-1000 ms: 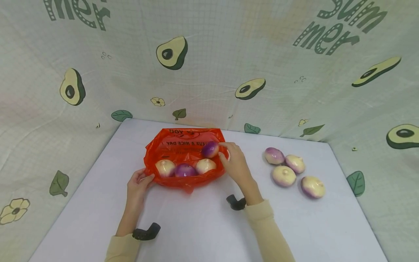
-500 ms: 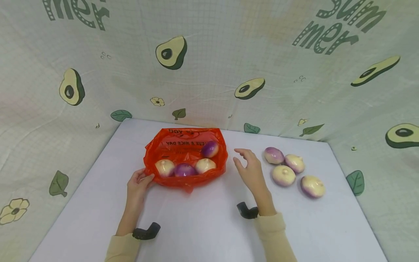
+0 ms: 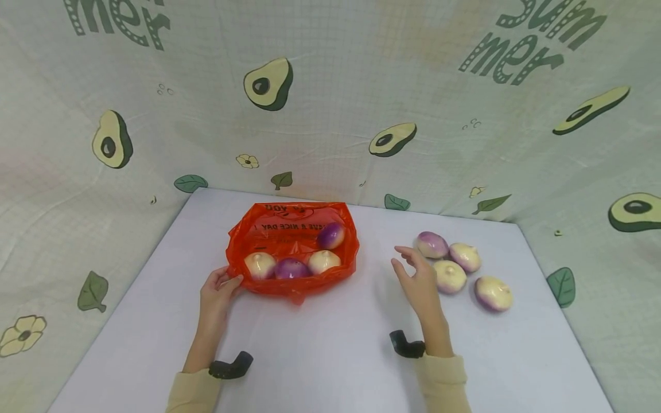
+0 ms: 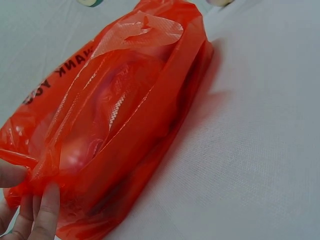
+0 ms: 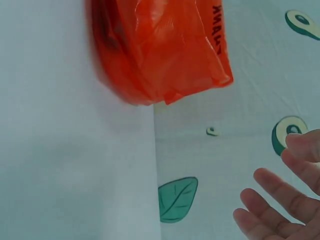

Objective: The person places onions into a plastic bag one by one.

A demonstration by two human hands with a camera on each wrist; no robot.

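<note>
- Left hand (image 3: 216, 295): fingers (image 4: 46, 215) pinch the left corner of the red bag (image 3: 296, 286) — steadiness should help.
- Right hand (image 3: 423, 287): wide, empty, right of the bag — best cup onions (image 3: 454, 279) there gently.

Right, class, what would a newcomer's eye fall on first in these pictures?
Probably the red bag, left of the middle of the white table, with four onions showing in it and the left hand holding its near left corner. Next, perhaps, the four loose onions to the right, by the right hand. Behind, avocado prints dot the pale cloth.
</note>
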